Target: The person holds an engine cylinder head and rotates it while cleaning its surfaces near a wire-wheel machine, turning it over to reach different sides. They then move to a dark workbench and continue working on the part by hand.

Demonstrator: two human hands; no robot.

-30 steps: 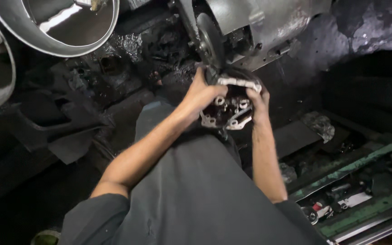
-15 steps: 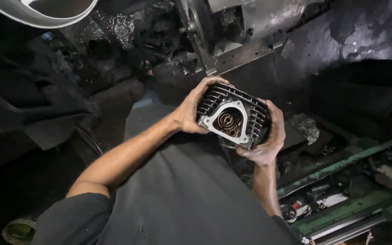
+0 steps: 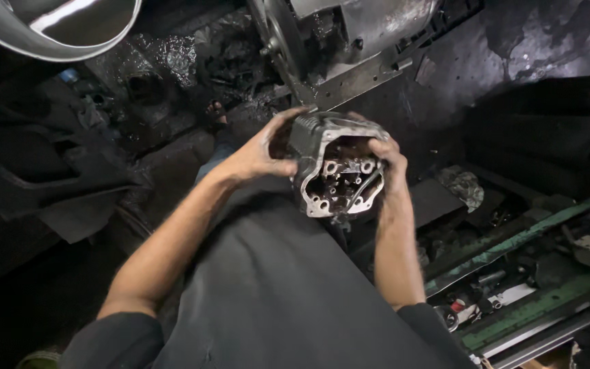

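Both my hands hold a greasy grey metal engine cylinder head (image 3: pixel 336 167) above my lap. Its open side faces me, showing valve parts, bolt holes and a pale gasket rim. My left hand (image 3: pixel 261 154) grips its left and top edge, fingers curled over the finned body. Clasped around the right side is my right hand (image 3: pixel 385 158), thumb near the rim. My dark grey trousers (image 3: pixel 274 287) fill the lower middle of the view.
A dirty engine block with a metal bracket (image 3: pixel 349 48) stands just beyond my hands. A shiny metal basin (image 3: pixel 56 24) sits at top left. Green metal rails with small tools and parts (image 3: pixel 513 294) lie at lower right. Black oily floor and dark rubber pieces surround me.
I have turned the cylinder head in my hands: half a second ago its round-ported face pointed at me, now the valve side does. My view also shifted slightly.
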